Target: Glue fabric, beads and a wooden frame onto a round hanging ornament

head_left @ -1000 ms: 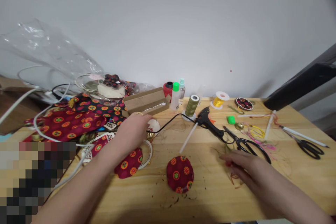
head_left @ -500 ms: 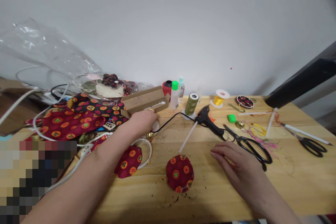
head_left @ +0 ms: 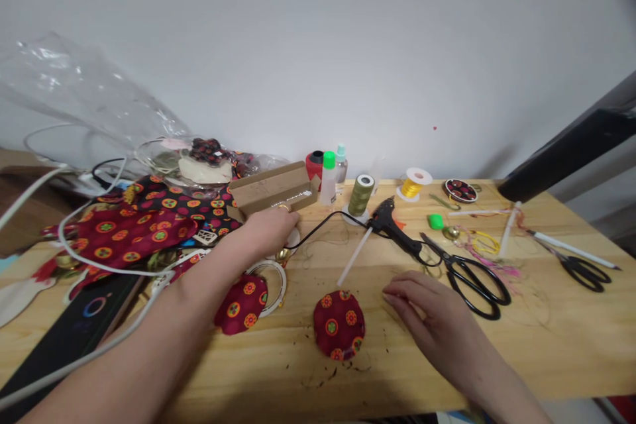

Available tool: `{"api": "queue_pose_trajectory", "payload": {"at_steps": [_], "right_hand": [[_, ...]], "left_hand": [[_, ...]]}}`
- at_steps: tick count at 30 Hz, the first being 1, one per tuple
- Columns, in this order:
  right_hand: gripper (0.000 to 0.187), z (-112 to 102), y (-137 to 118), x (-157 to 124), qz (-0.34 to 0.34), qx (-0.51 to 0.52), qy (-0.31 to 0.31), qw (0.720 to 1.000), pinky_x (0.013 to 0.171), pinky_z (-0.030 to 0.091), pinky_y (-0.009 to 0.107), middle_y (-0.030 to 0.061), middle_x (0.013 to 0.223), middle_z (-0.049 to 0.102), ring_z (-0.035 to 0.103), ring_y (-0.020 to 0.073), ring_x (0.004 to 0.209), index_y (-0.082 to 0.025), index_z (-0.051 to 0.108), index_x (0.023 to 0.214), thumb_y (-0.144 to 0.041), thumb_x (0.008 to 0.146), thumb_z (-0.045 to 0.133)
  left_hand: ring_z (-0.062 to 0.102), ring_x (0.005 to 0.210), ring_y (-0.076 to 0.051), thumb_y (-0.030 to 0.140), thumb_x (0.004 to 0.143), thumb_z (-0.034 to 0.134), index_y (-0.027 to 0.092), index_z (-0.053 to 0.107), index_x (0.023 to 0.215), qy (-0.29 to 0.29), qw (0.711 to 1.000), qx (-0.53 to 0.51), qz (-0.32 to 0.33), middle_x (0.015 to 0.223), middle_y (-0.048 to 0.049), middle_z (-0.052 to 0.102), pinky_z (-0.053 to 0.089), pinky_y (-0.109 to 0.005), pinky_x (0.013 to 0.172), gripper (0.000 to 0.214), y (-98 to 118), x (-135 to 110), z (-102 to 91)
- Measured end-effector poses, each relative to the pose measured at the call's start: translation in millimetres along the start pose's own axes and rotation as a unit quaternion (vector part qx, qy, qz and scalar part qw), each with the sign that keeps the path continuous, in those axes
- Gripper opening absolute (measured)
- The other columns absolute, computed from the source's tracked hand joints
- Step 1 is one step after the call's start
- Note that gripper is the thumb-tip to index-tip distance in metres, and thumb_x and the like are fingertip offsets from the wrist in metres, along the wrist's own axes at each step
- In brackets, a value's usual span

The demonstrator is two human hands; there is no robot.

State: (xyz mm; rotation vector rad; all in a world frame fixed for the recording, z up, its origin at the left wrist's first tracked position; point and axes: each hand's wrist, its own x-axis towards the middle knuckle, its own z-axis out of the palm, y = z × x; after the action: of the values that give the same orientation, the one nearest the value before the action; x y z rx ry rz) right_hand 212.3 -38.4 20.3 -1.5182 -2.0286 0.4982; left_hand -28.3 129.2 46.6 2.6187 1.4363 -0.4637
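Note:
My left hand (head_left: 265,228) reaches far across the wooden table (head_left: 571,338) and rests palm down at the front of an open cardboard box (head_left: 274,189). Its fingertips curl over something small that I cannot make out. My right hand (head_left: 430,315) lies flat and open on the table, just right of a round red patterned fabric disc (head_left: 339,324). A second fabric piece (head_left: 242,303) and a white ring (head_left: 275,278) lie under my left forearm. A black glue gun (head_left: 395,228) with a white glue stick (head_left: 354,257) lies beyond my right hand.
Black scissors (head_left: 470,275) lie right of the glue gun, a second pair (head_left: 583,271) at far right. Thread spools (head_left: 361,195), a gold wire spool (head_left: 413,185) and small bottles (head_left: 328,179) stand by the wall. Patterned cloth (head_left: 124,232), white cables and clear plastic crowd the left.
My left hand has reached further forward to the cardboard box. My right hand has slid left along the table towards the fabric disc.

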Motion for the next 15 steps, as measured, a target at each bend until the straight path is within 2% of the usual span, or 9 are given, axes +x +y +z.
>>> {"api": "queue_pose_trajectory", "payload": {"at_steps": [5,9,12,15], "right_hand": [[0.014,11.9,-12.2,1.4,0.001,-0.009,-0.080,0.997,0.072,0.048,0.031,0.0052,0.090,0.063,0.060,0.0187,0.084,-0.021,0.062,0.090,-0.017,0.090,0.048],[0.013,15.2,-25.6,7.6,0.002,-0.043,-0.138,0.990,0.072,0.047,0.031,0.0049,0.086,0.063,0.058,0.0192,0.082,-0.018,0.062,0.082,-0.016,0.089,0.050],[0.012,10.5,-35.3,18.1,-0.026,-0.058,-0.157,0.986,0.072,0.046,0.030,0.0052,0.088,0.063,0.057,0.0183,0.081,-0.017,0.061,0.081,-0.016,0.089,0.052],[0.014,4.2,-42.9,36.0,-0.071,-0.070,-0.155,0.983,0.072,0.045,0.028,0.0056,0.086,0.063,0.057,0.0172,0.080,-0.017,0.063,0.084,-0.017,0.090,0.051]], "left_hand": [[0.062,0.102,-0.026,0.012,0.075,0.056,0.018,0.061,0.106,-0.013,1.000,0.006,-0.003,0.112,-0.0134,0.063,0.049,-0.034,0.078,0.031,1.2,1.6,-2.2],[0.063,0.100,-0.025,0.011,0.074,0.058,0.017,0.061,0.102,-0.011,1.000,0.009,0.003,0.109,-0.0129,0.064,0.048,-0.032,0.077,0.029,0.0,6.1,-1.5],[0.064,0.096,-0.025,0.012,0.071,0.061,0.017,0.061,0.099,0.003,1.000,0.010,0.005,0.105,-0.0120,0.065,0.048,-0.031,0.074,0.028,-1.6,6.8,-0.9],[0.063,0.097,-0.026,0.013,0.077,0.053,0.018,0.058,0.106,0.050,0.999,0.010,-0.017,0.104,-0.0112,0.066,0.047,-0.032,0.075,0.029,-2.8,-3.2,-1.4]]}}
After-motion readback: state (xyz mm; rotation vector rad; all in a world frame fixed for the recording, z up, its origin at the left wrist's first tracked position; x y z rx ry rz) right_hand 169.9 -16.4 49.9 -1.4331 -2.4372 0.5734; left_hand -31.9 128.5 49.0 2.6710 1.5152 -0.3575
